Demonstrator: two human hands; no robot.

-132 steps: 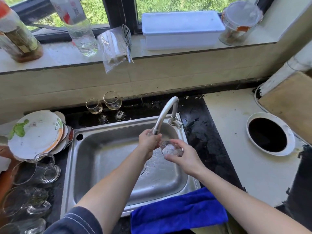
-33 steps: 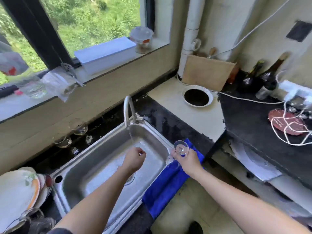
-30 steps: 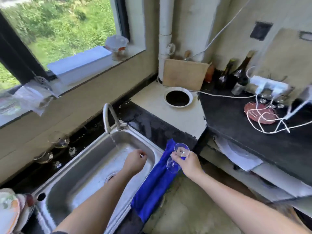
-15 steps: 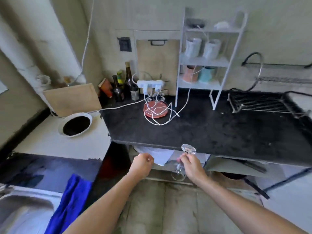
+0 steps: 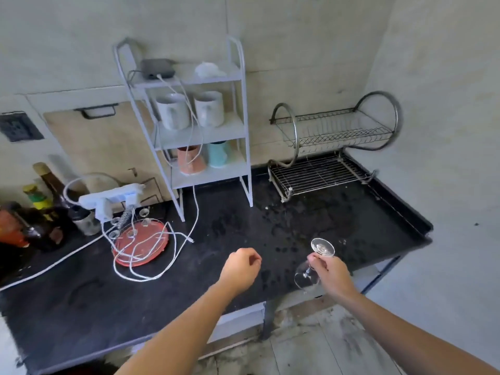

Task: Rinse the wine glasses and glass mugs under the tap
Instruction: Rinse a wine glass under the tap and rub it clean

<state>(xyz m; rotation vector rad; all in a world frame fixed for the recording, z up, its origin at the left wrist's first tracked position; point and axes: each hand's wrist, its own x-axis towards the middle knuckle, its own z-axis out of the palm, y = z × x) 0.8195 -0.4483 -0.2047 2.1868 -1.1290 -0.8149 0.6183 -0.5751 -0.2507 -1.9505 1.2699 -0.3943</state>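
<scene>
Head view looks down on a black stone table (image 5: 189, 301) with wet spots across its far right part. The right hand (image 5: 331, 272) holds a small clear stemmed wine glass (image 5: 313, 262) upside down, fingers (image 5: 313, 259) pinched on the stem, foot uppermost and bowl hanging near the table's front edge. The left hand (image 5: 240, 267) hovers just left of it, loosely curled and holding nothing.

The step in hand looks like setting the rinsed glass to drain, probably on the two-tier chrome wire dish rack (image 5: 324, 158) at the far right. I would keep the pinch on the stem, carry the bowl clear of the table edge, and lower the rim squarely onto the wires so it cannot tip.

No brand, label or writing is legible; the bottles (image 5: 51, 204) at far left are too blurred to read.
</scene>
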